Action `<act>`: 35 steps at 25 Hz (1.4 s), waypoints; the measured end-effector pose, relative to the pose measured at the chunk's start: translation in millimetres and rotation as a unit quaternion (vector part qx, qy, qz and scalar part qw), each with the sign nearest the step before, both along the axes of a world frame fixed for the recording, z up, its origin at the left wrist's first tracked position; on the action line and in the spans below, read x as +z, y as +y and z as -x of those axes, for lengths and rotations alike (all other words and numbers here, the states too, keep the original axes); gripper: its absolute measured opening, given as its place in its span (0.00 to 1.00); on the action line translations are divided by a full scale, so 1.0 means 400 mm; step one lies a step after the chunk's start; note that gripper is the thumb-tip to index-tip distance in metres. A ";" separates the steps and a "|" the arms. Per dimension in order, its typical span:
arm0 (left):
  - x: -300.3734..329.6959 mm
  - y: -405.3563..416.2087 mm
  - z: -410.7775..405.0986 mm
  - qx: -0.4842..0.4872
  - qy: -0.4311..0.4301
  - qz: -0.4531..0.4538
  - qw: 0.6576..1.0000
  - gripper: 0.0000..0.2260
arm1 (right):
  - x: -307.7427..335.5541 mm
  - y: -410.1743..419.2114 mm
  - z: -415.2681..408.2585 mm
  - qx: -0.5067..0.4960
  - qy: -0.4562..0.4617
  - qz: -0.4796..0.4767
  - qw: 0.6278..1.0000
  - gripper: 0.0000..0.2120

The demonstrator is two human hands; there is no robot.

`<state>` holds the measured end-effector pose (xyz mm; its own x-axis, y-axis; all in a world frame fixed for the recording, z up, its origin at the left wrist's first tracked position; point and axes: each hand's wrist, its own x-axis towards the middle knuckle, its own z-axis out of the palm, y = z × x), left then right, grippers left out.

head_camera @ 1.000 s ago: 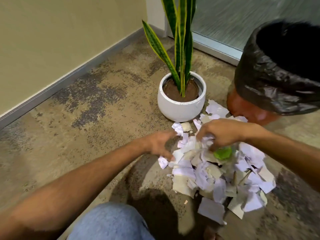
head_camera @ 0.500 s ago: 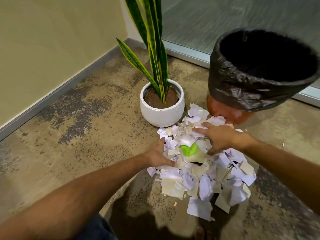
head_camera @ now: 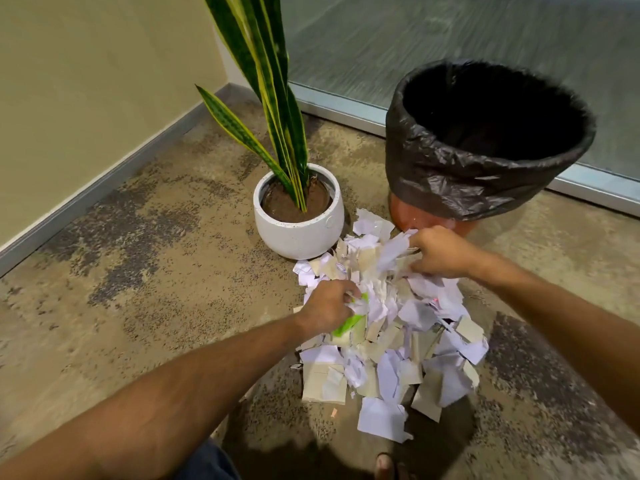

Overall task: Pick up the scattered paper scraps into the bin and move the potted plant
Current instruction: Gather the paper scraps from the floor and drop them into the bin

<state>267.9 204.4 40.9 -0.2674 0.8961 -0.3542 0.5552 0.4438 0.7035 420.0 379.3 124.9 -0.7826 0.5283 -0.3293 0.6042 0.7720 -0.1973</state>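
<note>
The potted plant [head_camera: 299, 223] stands up & left of the left hand [head_camera: 327, 308], just beside the paper scraps [head_camera: 391, 344]. Left hand is closed on a green scrap [head_camera: 348, 325] w/ white bits, at the pile's left edge. Pile lies between both hands & below them. Right hand [head_camera: 441, 252] is closed on white scraps at the pile's top. The bin [head_camera: 485, 143], w/ black bag, is just above the right hand.

Head view; looks steeply down, close over floor [head_camera: 145, 258]
</note>
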 end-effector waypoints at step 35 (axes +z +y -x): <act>0.462 0.255 -0.086 0.095 0.124 -0.499 0.853 0.10 | 0.450 0.074 -0.047 -0.183 0.375 -0.144 0.897 0.16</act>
